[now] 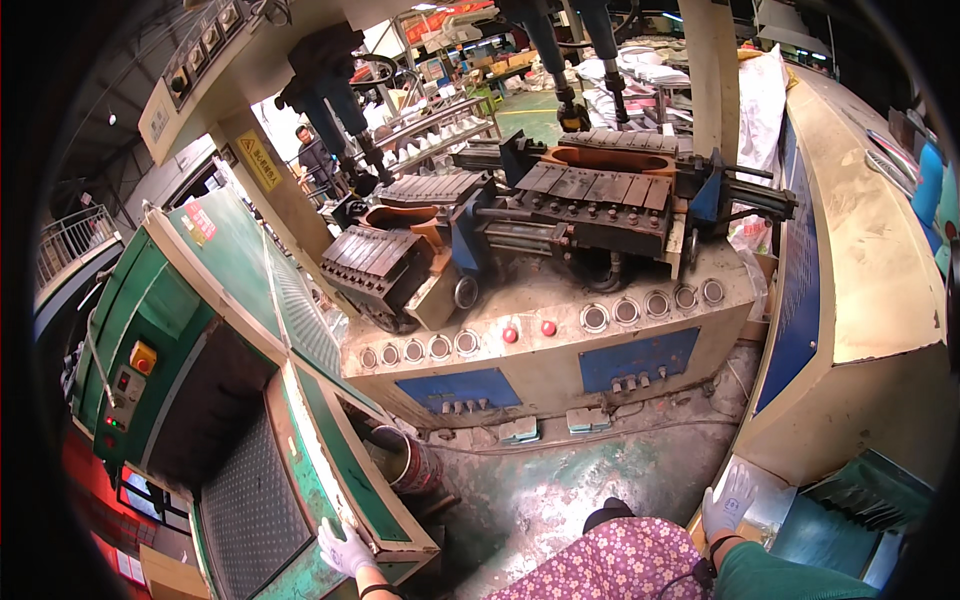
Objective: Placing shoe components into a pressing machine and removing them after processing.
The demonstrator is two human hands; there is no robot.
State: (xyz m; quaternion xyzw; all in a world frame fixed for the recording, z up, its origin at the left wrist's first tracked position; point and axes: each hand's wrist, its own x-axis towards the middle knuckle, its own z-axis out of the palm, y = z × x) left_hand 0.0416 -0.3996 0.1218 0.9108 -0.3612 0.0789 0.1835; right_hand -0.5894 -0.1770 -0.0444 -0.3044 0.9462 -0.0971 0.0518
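Note:
My left hand (347,550), in a whitish glove, rests with fingers apart on the edge of a green conveyor machine (375,490). Beside it runs the machine's dark perforated belt (250,510), which leads into a dark opening. On the other side, my gloved right hand (730,500) lies with fingers stretched out on the pale ledge of a cream-coloured machine (850,400). A teal tray-like part (830,545) sits close to that hand. Neither hand holds anything that I can see.
Ahead stands a two-station press (540,330) with orange moulds, gauges and red buttons (548,328). Pedals (588,420) lie at its foot. A bucket (405,460) stands by the green machine. A person (315,155) is in the left background.

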